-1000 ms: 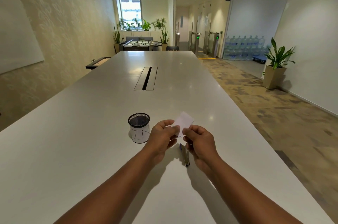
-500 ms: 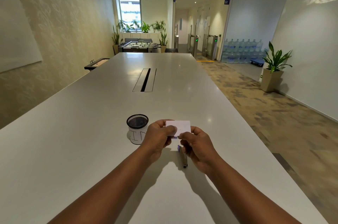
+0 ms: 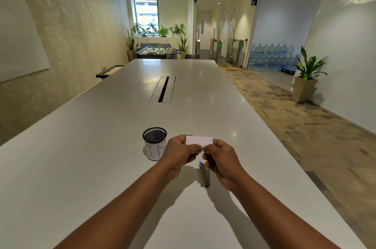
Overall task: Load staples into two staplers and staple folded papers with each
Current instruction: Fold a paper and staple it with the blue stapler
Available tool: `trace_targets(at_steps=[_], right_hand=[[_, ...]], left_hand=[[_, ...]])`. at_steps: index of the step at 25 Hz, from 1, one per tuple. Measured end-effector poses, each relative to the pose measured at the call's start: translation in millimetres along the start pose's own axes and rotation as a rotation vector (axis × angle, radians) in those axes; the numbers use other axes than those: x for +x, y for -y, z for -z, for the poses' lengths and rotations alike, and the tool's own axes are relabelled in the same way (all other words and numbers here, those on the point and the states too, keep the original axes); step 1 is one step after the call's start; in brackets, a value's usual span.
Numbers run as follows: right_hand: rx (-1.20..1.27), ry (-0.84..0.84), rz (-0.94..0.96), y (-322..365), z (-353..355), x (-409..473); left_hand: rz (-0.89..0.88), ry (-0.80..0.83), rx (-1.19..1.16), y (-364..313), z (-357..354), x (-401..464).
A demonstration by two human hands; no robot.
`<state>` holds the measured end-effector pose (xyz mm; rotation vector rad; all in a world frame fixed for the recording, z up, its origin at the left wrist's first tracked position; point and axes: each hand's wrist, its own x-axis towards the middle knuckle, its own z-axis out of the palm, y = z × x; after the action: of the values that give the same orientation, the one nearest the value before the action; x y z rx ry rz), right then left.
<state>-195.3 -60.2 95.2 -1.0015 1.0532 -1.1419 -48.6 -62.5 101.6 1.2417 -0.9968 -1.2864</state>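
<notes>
Paper [image 3: 199, 140] between both hands [image 3: 181, 153].

A long white table [image 3: 105, 147] carries a mesh cup [image 3: 155, 146] at centre frame and, lower right of it, a stapler [image 3: 205, 175].

— What do you see on your white table [image 3: 97, 167]?
— A black mesh cup [image 3: 154, 143] wrapped in lettered paper, and a dark slot [image 3: 162, 89] along its middle.
— And past it?
— You face a foosball table [image 3: 155, 51], a potted plant [image 3: 307, 77] and stacked water bottles [image 3: 270, 56].
</notes>
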Motion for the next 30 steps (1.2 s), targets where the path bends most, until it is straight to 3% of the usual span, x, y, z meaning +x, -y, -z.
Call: trace_targets(at_steps=[9, 30], right_hand=[[-0.011, -0.008, 0.001, -4, 6, 6], [-0.063, -0.003, 0.023, -4, 6, 13]], left_hand=[[0.091, -0.048, -0.088, 5, -1, 6], [0.099, -0.015, -0.072, 11, 9, 16]])
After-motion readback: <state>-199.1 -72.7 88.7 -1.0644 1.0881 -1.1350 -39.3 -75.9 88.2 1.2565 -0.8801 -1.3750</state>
